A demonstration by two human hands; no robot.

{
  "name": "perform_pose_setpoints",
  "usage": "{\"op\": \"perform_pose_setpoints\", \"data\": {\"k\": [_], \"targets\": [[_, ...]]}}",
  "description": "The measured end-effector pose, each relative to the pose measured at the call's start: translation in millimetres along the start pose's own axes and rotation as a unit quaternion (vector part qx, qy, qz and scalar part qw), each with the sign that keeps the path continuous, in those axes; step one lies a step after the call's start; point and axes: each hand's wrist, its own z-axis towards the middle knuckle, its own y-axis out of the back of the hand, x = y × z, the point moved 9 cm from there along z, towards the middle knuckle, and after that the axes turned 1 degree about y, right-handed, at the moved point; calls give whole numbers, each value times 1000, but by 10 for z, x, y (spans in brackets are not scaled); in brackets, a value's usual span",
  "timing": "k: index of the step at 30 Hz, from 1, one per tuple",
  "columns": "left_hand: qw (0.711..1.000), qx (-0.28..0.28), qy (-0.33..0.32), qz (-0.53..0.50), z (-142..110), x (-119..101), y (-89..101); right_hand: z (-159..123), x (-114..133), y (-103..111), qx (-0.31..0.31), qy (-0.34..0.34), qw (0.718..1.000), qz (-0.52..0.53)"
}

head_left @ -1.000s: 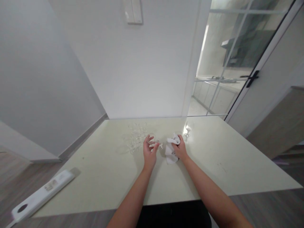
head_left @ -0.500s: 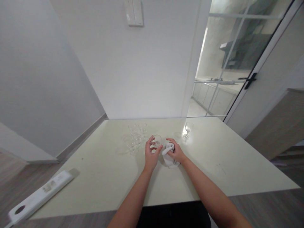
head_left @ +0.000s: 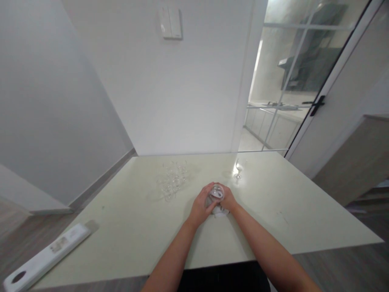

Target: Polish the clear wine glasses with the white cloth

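White cloth [head_left: 221,212] and glass [head_left: 218,191] between 2 hands [head_left: 200,206] [head_left: 227,199].

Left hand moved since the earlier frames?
Yes. Against the lone stemmed glass standing on the table, the left hand has shifted rightward and slightly toward the wearer.

white cloth [head_left: 220,213], colourless held glass [head_left: 216,190], pale cream tabletop [head_left: 130,243], white power strip [head_left: 45,257], black door handle [head_left: 317,105], grey streaked floor [head_left: 340,263].

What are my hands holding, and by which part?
A clear drinking glass, around its bowl by the left hand; a white cloth, bunched in the right hand.
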Motion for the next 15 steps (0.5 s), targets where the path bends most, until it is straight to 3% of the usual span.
{"op": "perform_pose_setpoints", "data": {"k": [15], "targets": [[998,-14,41,38,-10,172,2,2,-41,17,-14,-32,999,-25]]}}
